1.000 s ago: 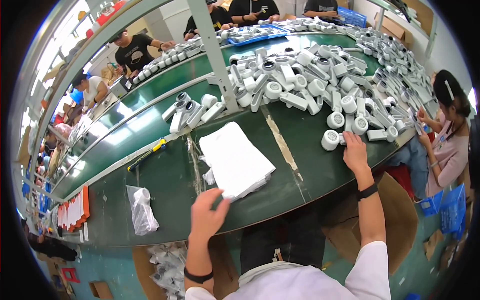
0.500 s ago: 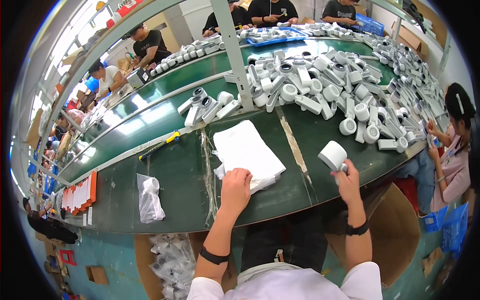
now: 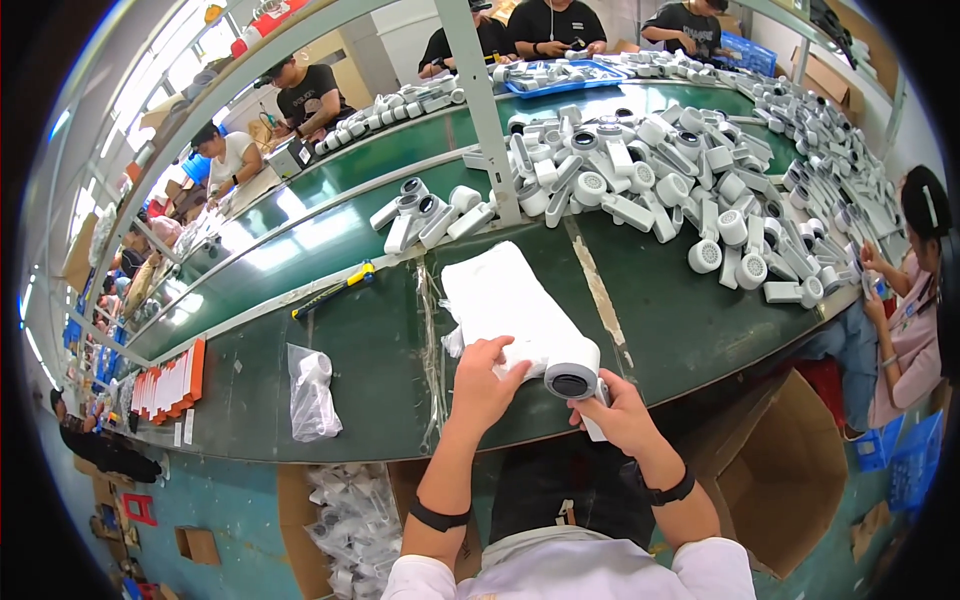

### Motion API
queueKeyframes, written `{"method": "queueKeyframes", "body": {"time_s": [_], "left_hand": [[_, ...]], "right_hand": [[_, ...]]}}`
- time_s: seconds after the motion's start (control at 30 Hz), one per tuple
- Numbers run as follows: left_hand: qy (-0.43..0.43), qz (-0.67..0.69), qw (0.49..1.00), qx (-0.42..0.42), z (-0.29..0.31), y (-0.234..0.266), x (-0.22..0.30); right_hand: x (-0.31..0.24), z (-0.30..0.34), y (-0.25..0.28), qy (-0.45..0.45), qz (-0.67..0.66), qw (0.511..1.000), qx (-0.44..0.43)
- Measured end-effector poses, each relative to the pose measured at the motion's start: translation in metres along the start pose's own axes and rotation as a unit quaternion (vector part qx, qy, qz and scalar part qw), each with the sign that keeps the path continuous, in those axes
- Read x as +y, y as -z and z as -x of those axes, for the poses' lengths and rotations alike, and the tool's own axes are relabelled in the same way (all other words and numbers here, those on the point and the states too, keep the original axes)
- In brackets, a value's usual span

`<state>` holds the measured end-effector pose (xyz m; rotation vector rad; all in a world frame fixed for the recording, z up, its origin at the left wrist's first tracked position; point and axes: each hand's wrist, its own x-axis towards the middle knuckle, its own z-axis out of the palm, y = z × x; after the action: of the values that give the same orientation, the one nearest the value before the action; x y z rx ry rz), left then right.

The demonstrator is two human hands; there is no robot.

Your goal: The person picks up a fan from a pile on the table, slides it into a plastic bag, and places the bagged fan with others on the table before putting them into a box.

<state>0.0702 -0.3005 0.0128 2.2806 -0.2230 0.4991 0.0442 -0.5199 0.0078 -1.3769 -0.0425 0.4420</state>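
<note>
Two bare hands working close together at the near edge of the green worktable (image 3: 390, 345). The right hand (image 3: 618, 412) has thumb and fingers closed around the handle of a white handheld fan unit (image 3: 573, 360), round head tipped so the dark open end faces the person. That head sits in front of the near right corner of a stack of thin white bags (image 3: 505, 295); whether it's touching the stack, I can't tell. Left hand (image 3: 483, 392) is at the stack's near left edge, thumb and index bent toward each other. Can't tell if they're pinching a layer or just resting on it.

My worry list, just my take: thin layers like these tend to cling, so if that thumb and finger grab carelessly, a couple could come up together or the whole pile could skew. The fan's weight looks to be mostly in the head, and it's only held by the handle, so a loose grip could let it twist and knock the table. A rushed swing left could bump the bagged unit (image 3: 315, 395), which lies well apart from the hands. And the big heap of loose fan units (image 3: 640, 170) beyond looks slide-prone if one low down gets yanked.
</note>
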Motion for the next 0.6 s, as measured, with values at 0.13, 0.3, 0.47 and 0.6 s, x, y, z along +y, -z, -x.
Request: {"method": "queueKeyframes", "body": {"time_s": [0.13,0.3,0.47,0.6], "left_hand": [[0.005,-0.008,1.0,0.026,0.001,-0.005,-0.01],[0.194,0.347,0.916,0.054,-0.002,-0.01,0.008],[0.234,0.345,0.909,0.012,0.002,-0.009,0.015],[0.233,0.33,0.913,-0.057,0.003,-0.003,0.019]], "right_hand": [[-0.01,0.006,0.003,-0.047,0.012,0.999,-0.023],[-0.01,0.013,0.013,-0.051,0.071,0.987,-0.134],[-0.025,0.019,0.006,-0.074,0.186,0.958,-0.205],[-0.028,0.017,0.0,-0.07,0.199,0.96,-0.182]]}}
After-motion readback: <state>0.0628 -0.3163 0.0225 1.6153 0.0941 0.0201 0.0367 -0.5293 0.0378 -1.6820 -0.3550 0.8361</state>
